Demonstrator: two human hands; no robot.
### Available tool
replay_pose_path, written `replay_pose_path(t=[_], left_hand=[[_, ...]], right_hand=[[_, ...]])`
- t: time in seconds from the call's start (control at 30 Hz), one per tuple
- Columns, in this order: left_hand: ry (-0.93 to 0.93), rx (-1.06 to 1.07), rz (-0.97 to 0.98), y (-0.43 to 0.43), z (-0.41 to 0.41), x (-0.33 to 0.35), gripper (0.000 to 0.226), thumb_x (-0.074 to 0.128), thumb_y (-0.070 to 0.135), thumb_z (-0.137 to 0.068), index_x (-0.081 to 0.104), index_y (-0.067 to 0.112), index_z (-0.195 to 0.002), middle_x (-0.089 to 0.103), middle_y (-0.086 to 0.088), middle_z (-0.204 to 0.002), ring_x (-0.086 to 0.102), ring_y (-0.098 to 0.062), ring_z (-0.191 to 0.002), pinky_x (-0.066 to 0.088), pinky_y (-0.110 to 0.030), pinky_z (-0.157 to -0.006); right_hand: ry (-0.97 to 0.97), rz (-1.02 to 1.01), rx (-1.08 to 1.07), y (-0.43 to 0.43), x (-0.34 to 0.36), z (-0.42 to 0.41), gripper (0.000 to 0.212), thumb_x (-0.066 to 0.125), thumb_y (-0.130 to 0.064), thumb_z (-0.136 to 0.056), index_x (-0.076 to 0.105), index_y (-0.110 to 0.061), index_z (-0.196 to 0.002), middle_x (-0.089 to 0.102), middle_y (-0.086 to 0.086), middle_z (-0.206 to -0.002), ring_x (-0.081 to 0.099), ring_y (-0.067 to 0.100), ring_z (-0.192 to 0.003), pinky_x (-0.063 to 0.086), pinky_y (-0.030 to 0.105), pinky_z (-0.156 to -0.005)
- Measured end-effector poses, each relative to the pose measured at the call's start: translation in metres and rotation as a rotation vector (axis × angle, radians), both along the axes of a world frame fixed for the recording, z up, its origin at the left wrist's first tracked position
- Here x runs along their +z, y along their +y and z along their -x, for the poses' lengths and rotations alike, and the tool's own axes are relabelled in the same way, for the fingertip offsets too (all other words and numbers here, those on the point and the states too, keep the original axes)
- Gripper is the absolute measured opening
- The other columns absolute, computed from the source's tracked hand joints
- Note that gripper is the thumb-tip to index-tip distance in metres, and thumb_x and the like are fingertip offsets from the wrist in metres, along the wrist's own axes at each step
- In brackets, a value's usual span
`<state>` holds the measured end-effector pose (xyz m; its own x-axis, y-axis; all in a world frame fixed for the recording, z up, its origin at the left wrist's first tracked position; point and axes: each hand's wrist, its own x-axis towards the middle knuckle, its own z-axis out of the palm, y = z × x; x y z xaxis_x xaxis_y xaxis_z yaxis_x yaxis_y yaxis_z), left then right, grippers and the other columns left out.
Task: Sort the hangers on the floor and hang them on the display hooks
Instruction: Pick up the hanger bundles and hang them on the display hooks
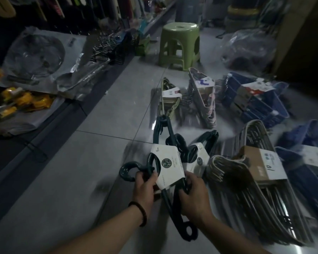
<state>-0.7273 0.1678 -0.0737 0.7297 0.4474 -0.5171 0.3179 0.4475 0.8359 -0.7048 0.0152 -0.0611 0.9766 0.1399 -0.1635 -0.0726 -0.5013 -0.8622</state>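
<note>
- Underfoot, a grey tiled floor [92, 162] is seen, with hanger bundles spread over its right side.
- A grey hanger bundle [255, 208] with a cardboard label is laid at the near right; blue hangers [255, 103] are stacked farther off.
- A green stool [179, 44] is stood at the far centre.
- A dark green hanger pack [168, 167] with a white label is held at the near centre; a second pack [198, 158] is laid just right of it.
- The left hand [145, 187] is curled round the pack's hook end; the fingers of the right hand [195, 195] are clamped on its dark bars.
- A dark bracelet [139, 213] is worn on the left wrist.
</note>
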Motion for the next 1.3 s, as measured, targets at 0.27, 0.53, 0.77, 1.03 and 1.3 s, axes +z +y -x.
replay_pose_path(t=[0.27,0.53,0.77,1.03,1.3], left_hand=[[-0.097,0.121,-0.439,-0.024,0.001,0.025,0.017,0.069,0.013,-0.097,0.057,0.016,-0.108,0.071,-0.004,-0.103,0.069,0.003,-0.071,0.05,-0.011,-0.055],[-0.047,-0.225,-0.552,-0.002,-0.053,0.024,0.025,0.064,0.047,-0.094,0.056,0.036,-0.114,0.074,0.013,-0.107,0.073,-0.012,-0.098,0.06,-0.039,-0.082],[0.295,-0.683,-0.635,-0.004,-0.095,-0.024,0.03,0.057,0.036,-0.102,0.068,0.019,-0.123,0.073,-0.003,-0.119,0.067,-0.018,-0.105,0.053,-0.03,-0.094],[0.34,-0.675,-0.446,-0.015,-0.073,-0.027,0.074,0.055,0.068,-0.088,0.061,0.012,-0.137,0.072,-0.007,-0.126,0.069,-0.022,-0.114,0.054,-0.035,-0.102],[0.649,-0.813,0.127,0.028,0.007,-0.004,0.083,0.07,0.088,-0.06,0.082,0.016,-0.1,0.08,-0.01,-0.101,0.075,-0.027,-0.093,0.055,-0.036,-0.085]], right_hand=[[0.045,-0.105,0.145,-0.016,-0.003,-0.013,0.057,0.055,-0.003,-0.091,0.05,-0.047,-0.126,0.068,-0.006,-0.12,0.069,0.007,-0.101,0.061,0.038,-0.089],[-0.032,-0.176,-0.143,0.012,-0.005,-0.019,0.049,0.05,0.002,-0.095,0.045,-0.032,-0.131,0.058,-0.009,-0.122,0.057,0.001,-0.109,0.045,0.018,-0.098],[0.263,0.223,-0.17,0.021,-0.014,-0.032,0.077,0.06,-0.027,-0.095,0.02,-0.012,-0.159,0.04,0.025,-0.142,0.041,0.041,-0.131,0.038,0.043,-0.111],[0.685,-0.334,-0.248,0.003,-0.02,-0.046,0.034,0.064,-0.044,-0.094,0.066,-0.017,-0.116,0.076,0.006,-0.106,0.073,0.027,-0.093,0.064,0.048,-0.076],[0.92,-0.247,-0.141,-0.006,-0.059,-0.005,0.102,0.08,-0.075,-0.061,0.049,-0.011,-0.134,0.071,0.017,-0.113,0.075,0.035,-0.086,0.06,0.041,-0.057]])
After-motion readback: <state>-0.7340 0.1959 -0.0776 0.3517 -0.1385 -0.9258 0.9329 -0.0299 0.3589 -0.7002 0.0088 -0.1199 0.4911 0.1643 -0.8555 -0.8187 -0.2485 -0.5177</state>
